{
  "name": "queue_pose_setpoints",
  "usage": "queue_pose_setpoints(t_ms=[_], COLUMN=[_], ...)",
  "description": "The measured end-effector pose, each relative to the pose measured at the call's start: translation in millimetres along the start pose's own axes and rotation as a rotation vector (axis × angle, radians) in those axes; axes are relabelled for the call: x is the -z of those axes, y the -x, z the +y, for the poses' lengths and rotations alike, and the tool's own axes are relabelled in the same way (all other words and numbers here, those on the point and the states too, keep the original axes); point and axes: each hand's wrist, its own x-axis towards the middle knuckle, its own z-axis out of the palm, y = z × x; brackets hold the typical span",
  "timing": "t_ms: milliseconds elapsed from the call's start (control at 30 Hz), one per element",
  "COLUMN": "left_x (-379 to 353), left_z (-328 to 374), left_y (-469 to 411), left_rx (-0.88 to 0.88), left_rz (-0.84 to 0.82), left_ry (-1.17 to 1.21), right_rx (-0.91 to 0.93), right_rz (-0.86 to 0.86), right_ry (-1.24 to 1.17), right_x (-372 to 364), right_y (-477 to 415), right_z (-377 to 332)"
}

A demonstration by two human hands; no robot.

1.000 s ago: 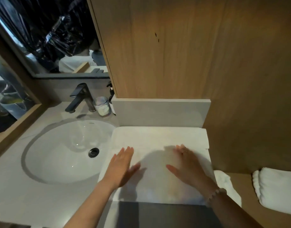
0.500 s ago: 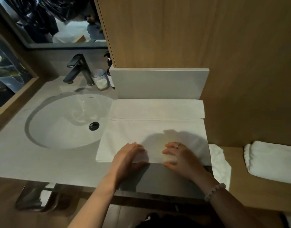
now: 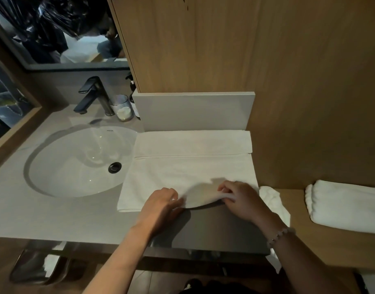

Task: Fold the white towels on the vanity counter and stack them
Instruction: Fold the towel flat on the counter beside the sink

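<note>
Grip: your left hand [image 3: 161, 205] and right hand [image 3: 238, 198] pinch the towel [image 3: 182, 170] hem, bowed up between them, ready to fold.

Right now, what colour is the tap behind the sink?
The tap is black, clearest in the head view.

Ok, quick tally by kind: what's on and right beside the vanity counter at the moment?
Towels: 3 (flat towel, crumpled towel, folded towel)
Faucet: 1
Glass jar: 1
Bottle: 1
Sink: 1
Total: 7
</note>
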Motion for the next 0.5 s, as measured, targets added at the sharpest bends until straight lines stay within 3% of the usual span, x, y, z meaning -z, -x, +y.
queue_pose_setpoints(t_ms=[133,267,400,500], left_x=[-5,5,26,29], left_z=[-4,-8,-7,-16], left_y=[-10,-22,-38,-50], left_rx=[-0.016,0.074,0.132,0.164], left_rz=[0.033,0.023,0.057,0.024], left_ry=[-0.066,-0.149,-0.095,-0.009], right_rx=[-0.001,0.030,0.062,0.025], right_rz=[-0.041,-0.062,-0.052,0.025], right_ry=[0.025,0.116,0.235,0.155], right_x=[13,17,17,23], right_y=[-12,-18,-21,-26], right_z=[0,-6,-14,-10])
